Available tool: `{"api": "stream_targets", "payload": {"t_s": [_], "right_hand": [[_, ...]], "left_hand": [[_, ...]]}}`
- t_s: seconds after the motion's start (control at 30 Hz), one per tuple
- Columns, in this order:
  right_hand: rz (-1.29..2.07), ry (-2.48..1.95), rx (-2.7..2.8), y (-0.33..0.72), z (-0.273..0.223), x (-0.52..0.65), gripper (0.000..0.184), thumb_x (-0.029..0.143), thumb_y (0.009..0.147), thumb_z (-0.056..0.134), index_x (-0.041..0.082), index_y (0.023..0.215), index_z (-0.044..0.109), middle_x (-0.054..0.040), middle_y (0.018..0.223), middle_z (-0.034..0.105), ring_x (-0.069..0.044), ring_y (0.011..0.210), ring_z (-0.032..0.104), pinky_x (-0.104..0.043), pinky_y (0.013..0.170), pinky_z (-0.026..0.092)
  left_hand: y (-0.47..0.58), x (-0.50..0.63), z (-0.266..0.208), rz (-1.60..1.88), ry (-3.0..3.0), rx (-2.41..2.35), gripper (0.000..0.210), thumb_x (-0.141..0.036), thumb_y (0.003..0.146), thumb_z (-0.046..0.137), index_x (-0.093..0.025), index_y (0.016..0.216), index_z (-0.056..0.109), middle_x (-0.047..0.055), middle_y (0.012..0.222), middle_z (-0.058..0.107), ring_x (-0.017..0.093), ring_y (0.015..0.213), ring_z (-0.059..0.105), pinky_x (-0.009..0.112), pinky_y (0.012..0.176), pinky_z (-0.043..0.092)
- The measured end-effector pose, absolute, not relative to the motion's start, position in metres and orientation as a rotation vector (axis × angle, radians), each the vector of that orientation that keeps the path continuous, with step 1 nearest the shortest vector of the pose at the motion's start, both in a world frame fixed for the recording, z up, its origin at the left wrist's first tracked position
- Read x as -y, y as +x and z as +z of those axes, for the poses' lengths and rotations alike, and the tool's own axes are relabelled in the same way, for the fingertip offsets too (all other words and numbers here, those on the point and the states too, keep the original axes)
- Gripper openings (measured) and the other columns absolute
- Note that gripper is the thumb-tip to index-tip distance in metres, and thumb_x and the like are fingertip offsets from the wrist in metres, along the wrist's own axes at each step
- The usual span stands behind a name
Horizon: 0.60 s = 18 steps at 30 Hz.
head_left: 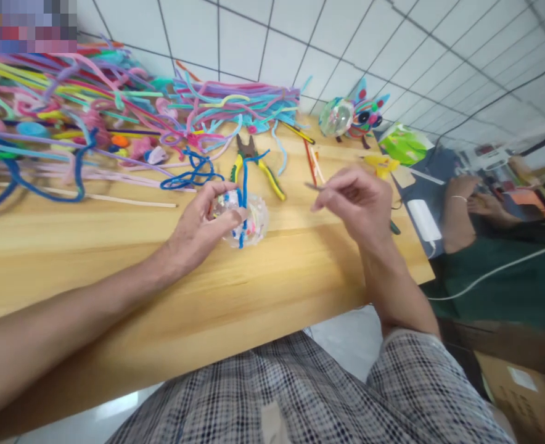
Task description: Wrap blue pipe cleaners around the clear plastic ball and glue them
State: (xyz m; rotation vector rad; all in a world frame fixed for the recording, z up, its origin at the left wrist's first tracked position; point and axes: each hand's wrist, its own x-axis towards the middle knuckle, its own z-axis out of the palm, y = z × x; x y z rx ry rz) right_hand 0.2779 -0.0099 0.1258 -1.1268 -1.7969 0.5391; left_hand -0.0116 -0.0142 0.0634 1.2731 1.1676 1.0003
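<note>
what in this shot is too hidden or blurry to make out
- Head view: the thin item in the right hand, blurred and partly hidden by that hand.
- Head view: part of the clear ball, behind the left hand.
- Head view: the cardboard box, blurred and cut off by the bottom edge.

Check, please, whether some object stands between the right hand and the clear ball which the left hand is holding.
Nothing visible stands directly between the right hand and the clear ball. The pliers lie just beyond that gap, one yellow-and-black handle ending close to it.
</note>
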Motion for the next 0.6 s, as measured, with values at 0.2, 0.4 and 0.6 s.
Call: {"api": "stream_targets", "payload": {"t_s": [0.2, 0.4, 0.6], "right_hand": [[0.830, -0.991, 1.807, 0.225, 0.107, 0.046, 0.006, 0.022, 0.093, 0.084, 0.025, 0.094, 0.079, 0.0044, 0.077, 0.072, -0.008, 0.058, 0.060, -0.023, 0.053, 0.047], [0.884, -1.016, 1.859, 0.224, 0.099, 0.041, 0.008, 0.019, 0.092, 0.080, 0.023, 0.086, 0.076, 0.0046, 0.072, 0.070, -0.008, 0.060, 0.059, -0.022, 0.055, 0.045], [0.983, -1.041, 1.785, 0.221, 0.097, 0.036, 0.008, 0.021, 0.090, 0.080, 0.022, 0.084, 0.075, 0.0054, 0.071, 0.068, -0.007, 0.057, 0.054, -0.021, 0.052, 0.040]], "left_hand": [[-0.011, 0.018, 0.065, 1.041, 1.353, -1.167, 0.053, -0.048, 0.083, 0.075, -0.023, 0.128, 0.065, 0.004, 0.117, 0.070, 0.027, 0.111, 0.066, 0.041, 0.099, 0.056], [-0.013, 0.016, 0.062, 1.042, 1.377, -1.144, 0.052, -0.047, 0.083, 0.074, -0.023, 0.129, 0.067, 0.004, 0.119, 0.071, 0.027, 0.111, 0.066, 0.042, 0.100, 0.055], [-0.014, 0.016, 0.062, 1.026, 1.396, -1.130, 0.053, -0.045, 0.083, 0.073, -0.022, 0.130, 0.066, 0.005, 0.124, 0.072, 0.029, 0.117, 0.067, 0.044, 0.105, 0.055]]}}
